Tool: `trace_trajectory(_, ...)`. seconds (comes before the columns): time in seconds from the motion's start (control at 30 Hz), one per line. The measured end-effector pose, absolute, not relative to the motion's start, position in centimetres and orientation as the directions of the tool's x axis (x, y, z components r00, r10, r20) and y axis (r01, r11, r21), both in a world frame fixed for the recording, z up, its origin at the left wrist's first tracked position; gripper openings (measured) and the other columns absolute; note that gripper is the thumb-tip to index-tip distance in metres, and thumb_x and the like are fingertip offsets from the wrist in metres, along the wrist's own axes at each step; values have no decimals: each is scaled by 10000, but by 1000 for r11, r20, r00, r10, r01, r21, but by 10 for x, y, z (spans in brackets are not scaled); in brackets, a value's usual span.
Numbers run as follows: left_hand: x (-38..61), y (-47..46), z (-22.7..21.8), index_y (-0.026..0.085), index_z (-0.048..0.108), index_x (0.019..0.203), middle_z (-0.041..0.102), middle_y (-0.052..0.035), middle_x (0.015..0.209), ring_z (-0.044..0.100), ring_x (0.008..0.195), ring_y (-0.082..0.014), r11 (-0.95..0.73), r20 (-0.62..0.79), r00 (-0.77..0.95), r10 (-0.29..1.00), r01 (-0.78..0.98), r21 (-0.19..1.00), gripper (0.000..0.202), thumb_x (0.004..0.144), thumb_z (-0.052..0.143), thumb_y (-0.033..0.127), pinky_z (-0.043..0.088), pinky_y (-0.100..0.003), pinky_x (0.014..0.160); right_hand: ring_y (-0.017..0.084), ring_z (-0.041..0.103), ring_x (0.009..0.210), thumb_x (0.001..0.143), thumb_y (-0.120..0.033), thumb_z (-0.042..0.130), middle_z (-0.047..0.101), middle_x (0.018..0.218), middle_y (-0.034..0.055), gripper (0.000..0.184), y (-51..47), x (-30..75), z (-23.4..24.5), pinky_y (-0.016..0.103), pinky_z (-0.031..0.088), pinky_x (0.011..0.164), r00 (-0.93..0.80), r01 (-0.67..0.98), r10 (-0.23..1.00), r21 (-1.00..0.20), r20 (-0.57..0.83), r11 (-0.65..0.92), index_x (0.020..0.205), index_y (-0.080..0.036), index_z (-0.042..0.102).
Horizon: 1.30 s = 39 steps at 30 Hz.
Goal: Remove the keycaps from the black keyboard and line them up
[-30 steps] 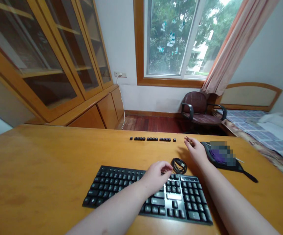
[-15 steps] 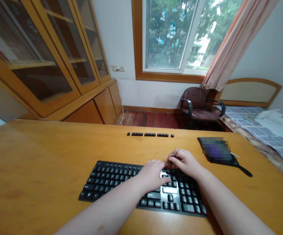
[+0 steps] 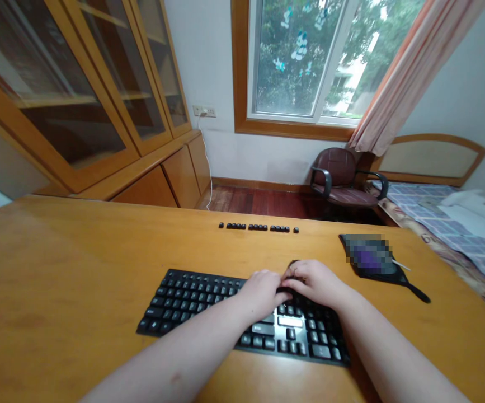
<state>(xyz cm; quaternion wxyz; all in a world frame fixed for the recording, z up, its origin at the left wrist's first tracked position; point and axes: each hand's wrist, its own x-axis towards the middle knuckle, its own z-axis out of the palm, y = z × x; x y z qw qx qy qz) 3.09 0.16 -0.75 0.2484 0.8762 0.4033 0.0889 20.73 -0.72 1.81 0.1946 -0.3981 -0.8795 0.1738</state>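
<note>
Left hand (image 3: 260,294) and right hand (image 3: 316,282), bunched close over the far side of a black keyboard (image 3: 189,302) on a desk (image 3: 70,280); whether they pinch anything is hidden. The keyboard looks stiff, light, best held by its ends.

No readable text — keyboard (image 3: 263,328) included
</note>
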Motion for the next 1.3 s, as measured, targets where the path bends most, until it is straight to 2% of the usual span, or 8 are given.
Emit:
trace_trajectory(0.13, 35, 2, -7, 160, 667, 794, 677, -103, 800, 622, 793, -258, -545, -70, 646, 760, 693, 472, 277, 817, 477, 361, 459, -338, 710, 145, 579, 605, 878, -280, 465, 639, 640, 48, 229, -13, 200, 4, 268, 426, 592, -659, 630, 641, -176, 393, 756, 755, -169, 622)
trace_trajectory(0.23, 37, 1, -9, 172, 673, 783, 688, -89, 797, 631, 775, -246, -534, -67, 644, 762, 684, 498, 276, 827, 455, 336, 457, -316, 687, 142, 566, 582, 869, -208, 451, 631, 633, 46, 182, -16, 198, -5, 273, 428, 583, -633, 578, 521, -98, 573, 810, 758, -165, 588)
trace_trajectory(0.37, 37, -2, -11, 218, 662, 910, 694, -45, 884, 630, 808, -211, -501, -10, 659, 752, 581, 641, 250, 826, 481, 367, 454, -274, 686, 144, 572, 591, 864, -155, 412, 617, 626, 44, 196, -18, 198, -6, 264, 451, 580, -406, 601, 574, -265, 712, 754, 738, -171, 562)
trace_trajectory(0.57, 35, -5, -4, 190, 651, 942, 667, -48, 902, 606, 845, -187, -448, 125, 563, 817, 485, 751, 206, 789, 537, 269, 458, -274, 766, 161, 605, 643, 903, -294, 377, 645, 694, 49, 292, -15, 201, -10, 288, 491, 628, -110, 490, 856, -722, 504, 488, 732, -195, 592)
trace_trajectory(0.67, 34, -4, -2, 190, 652, 966, 668, -42, 906, 608, 832, -173, -396, 143, 512, 847, 429, 812, 226, 765, 560, 234, 471, -264, 763, 171, 601, 623, 890, -368, 411, 653, 705, 61, 309, -10, 204, -15, 301, 501, 609, -14, 385, 909, -837, 417, 390, 735, -192, 611)
trace_trajectory(0.8, 32, -2, -4, 189, 656, 979, 675, -39, 926, 612, 842, -167, -348, 149, 453, 879, 397, 849, 242, 757, 560, 207, 474, -259, 773, 183, 604, 646, 860, -404, 467, 652, 686, 65, 307, -5, 204, -16, 302, 497, 617, 29, 412, 919, -842, 394, 348, 728, -182, 631)
trace_trajectory(1.07, 30, 0, -6, 196, 652, 959, 659, -23, 840, 583, 735, -163, -389, 126, 502, 856, 462, 797, 220, 764, 554, 226, 460, -273, 693, 121, 532, 548, 852, -412, 479, 585, 678, 30, 313, 2, 200, -15, 253, 462, 541, -145, 340, 920, -855, 363, 391, 711, -165, 609)
trace_trajectory(1.3, 32, -1, -4, 182, 640, 958, 673, -38, 924, 602, 862, -179, -348, 154, 468, 870, 364, 864, 215, 758, 566, 211, 466, -287, 792, 149, 559, 642, 852, -386, 494, 594, 671, 37, 298, 1, 201, -11, 288, 466, 630, -187, 378, 878, -793, 440, 478, 677, -178, 617)
